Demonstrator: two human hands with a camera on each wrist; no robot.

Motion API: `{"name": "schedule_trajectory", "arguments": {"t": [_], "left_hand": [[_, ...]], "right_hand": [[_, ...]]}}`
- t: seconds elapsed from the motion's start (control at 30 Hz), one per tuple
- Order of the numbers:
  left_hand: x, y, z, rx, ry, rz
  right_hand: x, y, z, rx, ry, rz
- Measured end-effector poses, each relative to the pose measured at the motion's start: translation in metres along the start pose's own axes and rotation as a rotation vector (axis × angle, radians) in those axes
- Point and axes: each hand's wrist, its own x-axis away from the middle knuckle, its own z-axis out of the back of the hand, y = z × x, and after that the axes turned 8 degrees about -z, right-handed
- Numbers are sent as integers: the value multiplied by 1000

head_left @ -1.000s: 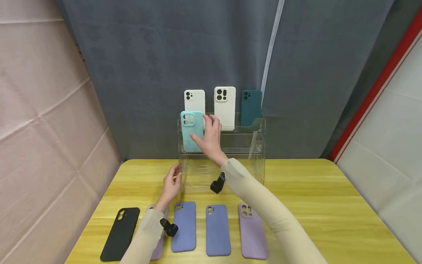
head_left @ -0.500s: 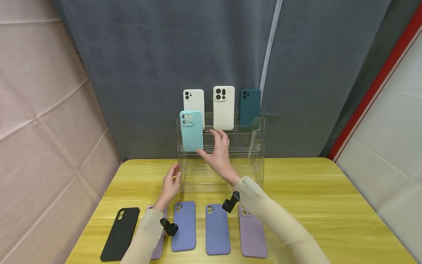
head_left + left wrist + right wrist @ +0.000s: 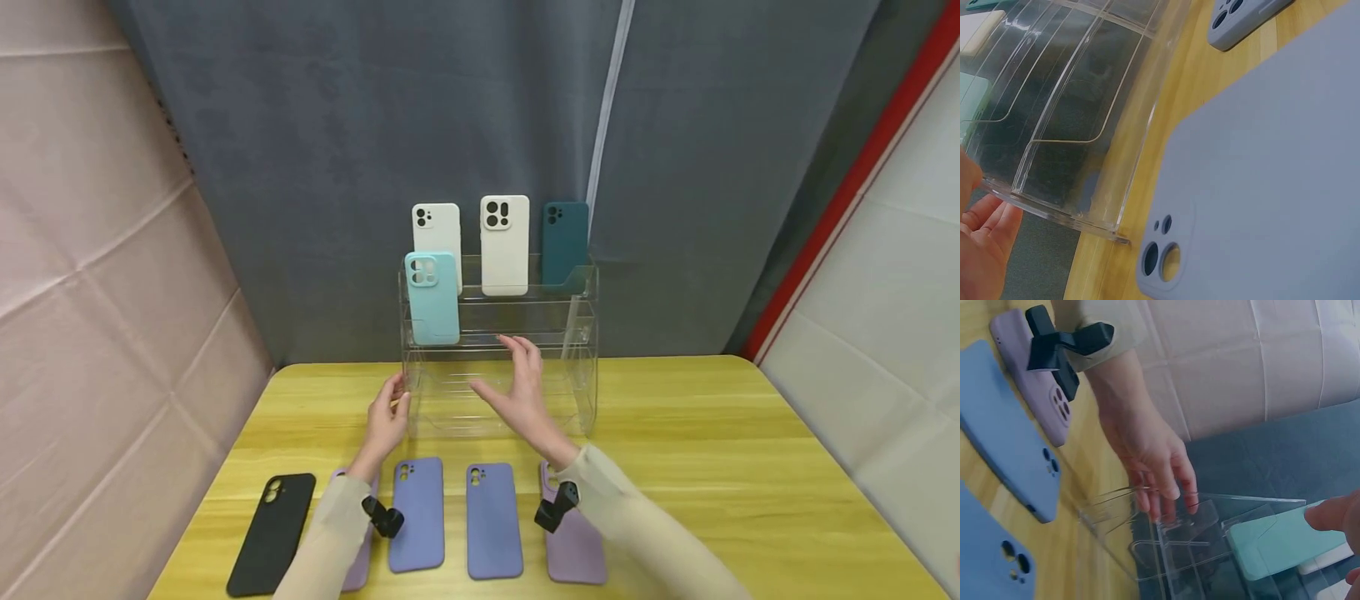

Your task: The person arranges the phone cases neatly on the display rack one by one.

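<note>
Head view: your left hand (image 3: pixel 386 425) is resting its loosely bent fingers against the left side of the clear acrylic display rack (image 3: pixel 465 423), probably steadying that light stand. Your right hand (image 3: pixel 525 408) is hovering in front of the rack, thumb and fingers spread wide, holding nothing. Above and left of it, the light-blue phone case (image 3: pixel 435 312) is standing in a tier below the back row, partly covering the left white phone case (image 3: pixel 444 229). Beside that, the central white phone case (image 3: pixel 505 254) and the teal phone case (image 3: pixel 565 242) are standing well apart; the stepped tiers are presumably letting each row show. Nearer you on the worktop (image 3: pixel 697 467), a black phone case (image 3: pixel 272 533), two lilac phone cases (image 3: pixel 577 550) and two periwinkle phone cases (image 3: pixel 494 523) are lying flat in a spaced row, camera cutouts toward the rack, likely keeping each separately reachable. Behind everything, a grey curtain (image 3: pixel 300 167) is hanging.
</note>
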Motion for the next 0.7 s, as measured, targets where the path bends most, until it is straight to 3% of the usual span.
{"name": "schedule_trajectory", "arguments": {"t": [0.37, 0.7], "left_hand": [[-1, 1, 1, 3, -5, -4], [0, 0, 0, 2, 2, 13]], "right_hand": [[40, 39, 16, 44, -4, 8], [81, 73, 27, 127, -13, -72]]}}
